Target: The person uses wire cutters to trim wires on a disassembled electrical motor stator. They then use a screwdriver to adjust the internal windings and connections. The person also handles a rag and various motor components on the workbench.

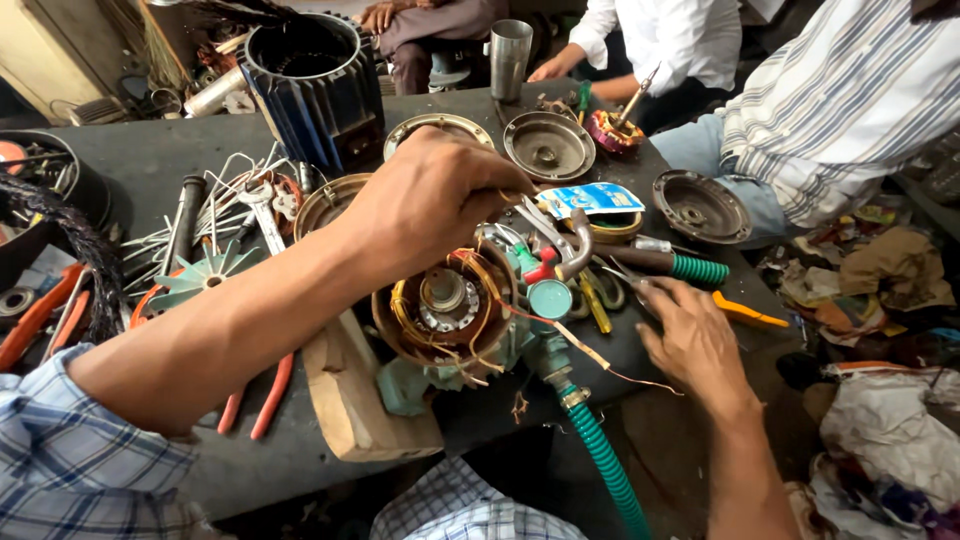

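From where I watch, everything sits around the opened pump motor (450,310), which rests near the front edge of the dark workbench (150,160), propped partly on a wooden block (360,390) just left of it. I judge the motor heavy and rigid, a cast body best gripped by its teal housing or outer rim; the copper windings (480,275) ringing its open face look thin and fragile, so I would keep fingers off them. Behind the motor and to the left stands a big blue finned casing (315,85), and several round metal end covers (548,145) lie behind it. A green ribbed hose (610,470) runs down from the motor's lower right. My left hand (430,195) arches over the motor's top, fingertips pinched together on what seems a wire end at the rim. My right hand (690,335) lies right of the motor, fingers spread loosely on the bench beside a green-handled screwdriver (680,265); whether it grips anything I cannot tell.
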